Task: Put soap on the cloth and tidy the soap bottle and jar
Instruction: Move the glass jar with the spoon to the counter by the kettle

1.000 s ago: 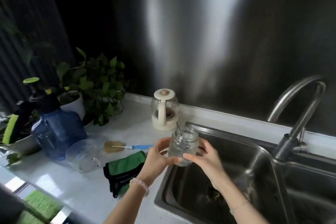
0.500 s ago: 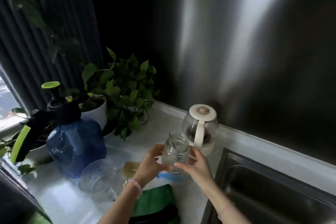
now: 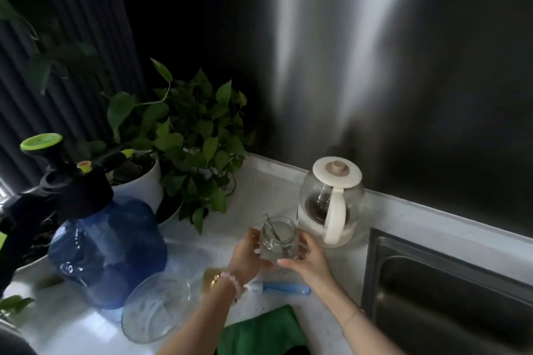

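A clear glass jar (image 3: 278,237) with a thin metal utensil standing inside it is held upright between both hands, low over the white counter (image 3: 251,190). My left hand (image 3: 248,252) wraps its left side and my right hand (image 3: 309,260) holds its right side. The green cloth (image 3: 261,331) lies on the counter at the bottom edge, partly hidden by my left forearm. No soap bottle can be told apart here.
A glass kettle with a cream lid and handle (image 3: 331,202) stands just right of the jar. A blue pump sprayer (image 3: 106,251), a potted plant (image 3: 184,135), a clear glass bowl (image 3: 157,307) and a blue-handled brush (image 3: 284,287) sit around. The steel sink (image 3: 450,297) is at right.
The jar has travelled with both hands from above the sink leftward to the counter beside the kettle. The view has swung left, and the tap has gone out of sight.
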`<state>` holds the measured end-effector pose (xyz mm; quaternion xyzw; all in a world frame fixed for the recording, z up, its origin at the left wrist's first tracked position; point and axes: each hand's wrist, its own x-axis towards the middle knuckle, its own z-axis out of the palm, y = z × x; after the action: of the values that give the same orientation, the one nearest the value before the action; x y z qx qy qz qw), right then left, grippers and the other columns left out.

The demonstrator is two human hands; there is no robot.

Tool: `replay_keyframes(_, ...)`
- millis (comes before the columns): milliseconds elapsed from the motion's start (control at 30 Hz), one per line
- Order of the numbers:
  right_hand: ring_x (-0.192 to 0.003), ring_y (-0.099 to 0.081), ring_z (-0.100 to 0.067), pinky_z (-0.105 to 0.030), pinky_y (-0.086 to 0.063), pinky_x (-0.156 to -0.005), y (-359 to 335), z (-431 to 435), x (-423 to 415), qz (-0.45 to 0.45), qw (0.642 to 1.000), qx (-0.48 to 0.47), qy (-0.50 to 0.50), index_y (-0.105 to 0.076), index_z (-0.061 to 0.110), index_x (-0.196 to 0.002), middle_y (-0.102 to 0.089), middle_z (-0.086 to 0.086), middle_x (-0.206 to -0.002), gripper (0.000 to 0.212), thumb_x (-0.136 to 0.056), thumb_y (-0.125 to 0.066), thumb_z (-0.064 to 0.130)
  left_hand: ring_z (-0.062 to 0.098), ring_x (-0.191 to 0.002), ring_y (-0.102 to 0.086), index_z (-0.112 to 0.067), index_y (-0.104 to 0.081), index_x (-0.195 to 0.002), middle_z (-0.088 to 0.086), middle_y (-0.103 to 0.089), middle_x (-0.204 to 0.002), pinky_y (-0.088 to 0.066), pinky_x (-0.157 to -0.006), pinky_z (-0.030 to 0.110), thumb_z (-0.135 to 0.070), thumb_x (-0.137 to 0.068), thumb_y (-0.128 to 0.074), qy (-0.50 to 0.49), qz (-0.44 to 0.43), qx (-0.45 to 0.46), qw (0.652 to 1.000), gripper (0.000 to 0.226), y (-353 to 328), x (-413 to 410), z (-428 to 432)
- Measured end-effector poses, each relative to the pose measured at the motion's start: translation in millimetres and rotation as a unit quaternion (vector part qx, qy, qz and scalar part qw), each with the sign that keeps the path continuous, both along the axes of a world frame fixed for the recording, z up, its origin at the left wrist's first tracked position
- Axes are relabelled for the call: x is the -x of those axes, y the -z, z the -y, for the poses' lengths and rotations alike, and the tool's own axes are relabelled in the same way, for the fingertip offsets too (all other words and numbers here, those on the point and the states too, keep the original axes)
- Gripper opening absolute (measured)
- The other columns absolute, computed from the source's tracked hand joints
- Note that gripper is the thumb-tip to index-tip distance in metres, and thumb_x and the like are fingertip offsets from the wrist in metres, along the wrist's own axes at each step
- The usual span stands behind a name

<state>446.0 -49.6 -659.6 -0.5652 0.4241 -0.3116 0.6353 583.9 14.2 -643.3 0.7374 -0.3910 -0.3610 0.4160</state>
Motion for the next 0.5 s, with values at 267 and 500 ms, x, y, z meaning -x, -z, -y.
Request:
replay_keyframes(267,-0.111,-0.058,-0.024,-0.049,-0.044,-0.103,5.4,6.1,-3.5,0.007,1.000,0.007,-0.007,-0.054,0.030,-0.099,-0.062,0.005,-0.109,0.070,-0.048,-0.082,-0.009,0.024,-0.109,-0.054,0.000,-0.041,-0.121,0.010,-0.055,-0.116,-0.049,-0.090,0.033,0.008,-0.059,-0.078,0.004,-0.006,-0.012,1.000,0.073,-2.8,-0.7,4.4)
replay_keyframes(500,-0.115,-0.055,-0.023,-0.043,-0.042,-0.106,2.7,4.5,-2.4,-0.008,1.000,0.018,-0.024,-0.048,0.026,-0.109,-0.059,0.003,-0.112,0.072,-0.055,-0.079,-0.010,0.024,-0.117,-0.052,-0.002,-0.040,-0.126,0.012,-0.054,-0.127,-0.046,-0.092,0.027,0.003,-0.063,-0.077,0.012,0.025,-0.027,0.999,0.073,-6.1,0.6,2.1)
